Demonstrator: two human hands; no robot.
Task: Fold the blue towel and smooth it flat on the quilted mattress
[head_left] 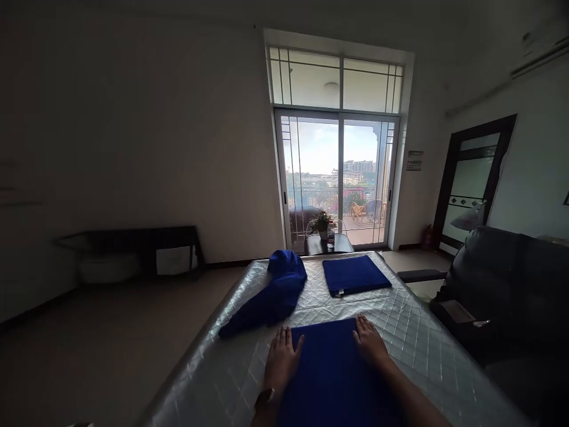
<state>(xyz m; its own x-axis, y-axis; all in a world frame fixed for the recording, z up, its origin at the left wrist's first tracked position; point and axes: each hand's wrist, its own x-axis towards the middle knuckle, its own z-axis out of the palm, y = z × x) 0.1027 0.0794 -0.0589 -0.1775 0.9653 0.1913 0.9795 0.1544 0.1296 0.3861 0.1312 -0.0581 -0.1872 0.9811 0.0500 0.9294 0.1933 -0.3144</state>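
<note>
Lower centre: left hand [281, 360] and right hand [370, 343] both flat, fingers spread, pressing the blue cloth [331, 373] on the quilted desk [422, 332]. Folded cloth [354, 274] centre; crumpled cloth [271, 296] left of it, possibly several pieces

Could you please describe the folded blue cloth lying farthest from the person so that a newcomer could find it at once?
Start at the quilted, plastic-covered mattress before the glass balcony door. On its far end, right of centre, lies the folded blue cloth. Unlike the crumpled blue cloth to its left and the cloth under the hands, it is a neat, untouched rectangle.
</note>
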